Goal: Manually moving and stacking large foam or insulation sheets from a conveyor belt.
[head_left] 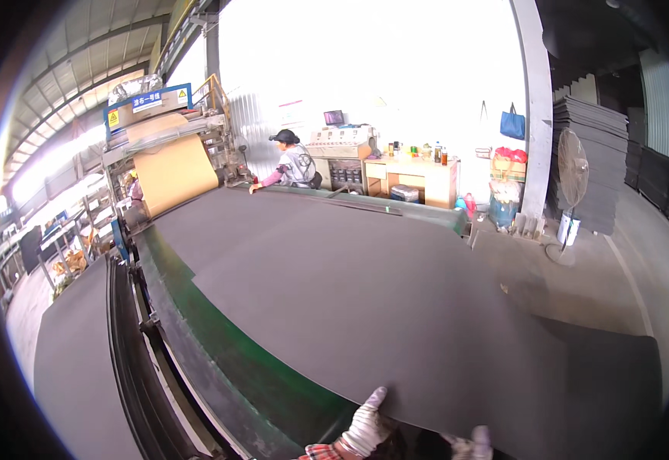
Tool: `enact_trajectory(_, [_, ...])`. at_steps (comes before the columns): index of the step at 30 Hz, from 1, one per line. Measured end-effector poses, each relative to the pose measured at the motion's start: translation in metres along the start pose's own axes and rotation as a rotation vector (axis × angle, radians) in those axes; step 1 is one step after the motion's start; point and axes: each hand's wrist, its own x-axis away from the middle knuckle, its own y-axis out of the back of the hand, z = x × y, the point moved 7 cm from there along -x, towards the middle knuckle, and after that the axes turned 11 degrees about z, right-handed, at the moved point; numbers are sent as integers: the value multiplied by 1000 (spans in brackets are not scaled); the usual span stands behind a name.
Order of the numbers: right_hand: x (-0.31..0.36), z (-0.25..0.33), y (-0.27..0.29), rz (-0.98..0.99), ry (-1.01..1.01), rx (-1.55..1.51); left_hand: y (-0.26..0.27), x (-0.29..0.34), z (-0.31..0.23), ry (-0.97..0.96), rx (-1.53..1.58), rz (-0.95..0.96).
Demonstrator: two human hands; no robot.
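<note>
A large dark grey sheet (334, 284), which looks like foam or rubber, lies over a green conveyor belt (250, 360) and reaches toward me. At its near edge my left hand (367, 429), in a whitish glove and a plaid cuff, grips the sheet with the thumb on top and the fingers hidden underneath. Further right along the same edge is my right hand (468, 446), also gloved and partly cut off by the picture's bottom. Its thumb rests over the edge, with the fingers mostly out of sight.
A co-worker (296, 161) in a dark cap leans over the belt's far side, near a machine with a yellow-brown roll sheet (175, 175). Black rails (131, 345) run along the left. A fan (572, 169) and stacked grey sheets (591, 157) stand at right; a desk (411, 176) stands behind.
</note>
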Motion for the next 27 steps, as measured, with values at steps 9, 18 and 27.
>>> enact_trajectory(9, [57, -65, 90, -68, -975, 150, 67, -23, -71, -127, -227, -266])
enact_trajectory(18, [27, -72, 128, -618, -603, -48, 48, -35, -107, -237, -331, -287])
enact_trajectory(27, [-37, -25, 57, 7, 28, 303, 108, -40, -253, -634, -360, -356])
